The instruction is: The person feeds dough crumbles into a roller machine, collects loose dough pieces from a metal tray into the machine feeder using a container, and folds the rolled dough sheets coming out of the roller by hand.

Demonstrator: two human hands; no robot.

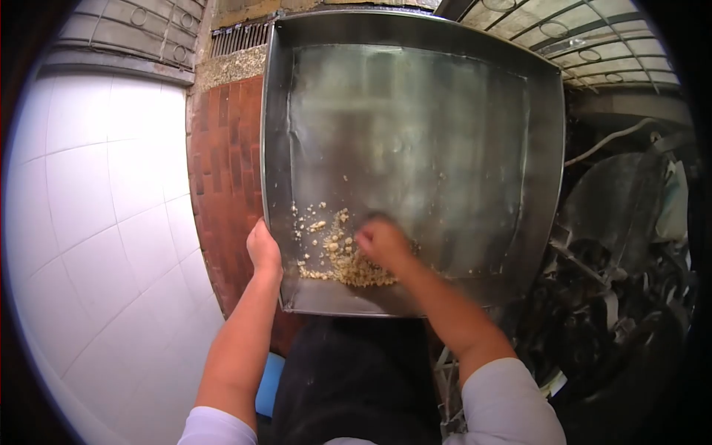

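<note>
A large square metal tray point(400, 141) with raised walls lies in front of me. Pale yellowish crumbly pieces point(356, 271) are heaped near its front wall, left of the middle, with looser bits scattered to the left. My left hand point(264, 248) grips the tray's left wall near the front corner, thumb up. Over the right part of the heap is my right hand point(382, 241), blurred, with its fingers curled inward; what they hold, if anything, is hidden.
White tiles point(111, 200) cover the left side, beside a strip of red brick floor point(226, 163). Metal grilles stand at both top corners. Dark cluttered metal parts point(615, 274) lie on the right. A blue object point(269, 384) shows beside my left forearm.
</note>
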